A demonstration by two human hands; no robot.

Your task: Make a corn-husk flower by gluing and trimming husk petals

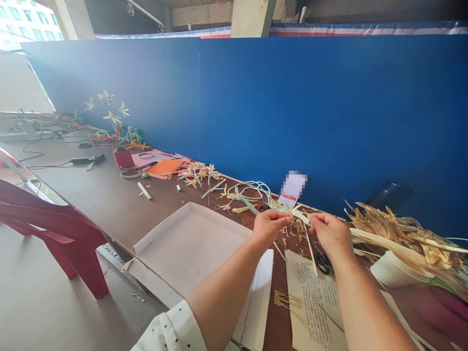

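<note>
- From afar I see the table (109,195), an open box (208,253) on it.
- Left hand (270,226) pinches a husk (298,214).
- Right hand (332,236): fingertips close together; I can't tell what they grip.
- Husk: between both hands; fine fingertip work, I judge, calling next for steadiness.

I have the left forearm (223,282) slanting over the box (193,248), its dotted sleeve (175,329) gathered by the elbow; the left hand (270,225) pinches just past the box's far edge. I see the right hand (332,234) facing it, right of the box, fingertips drawn together, forearm bare.
</note>
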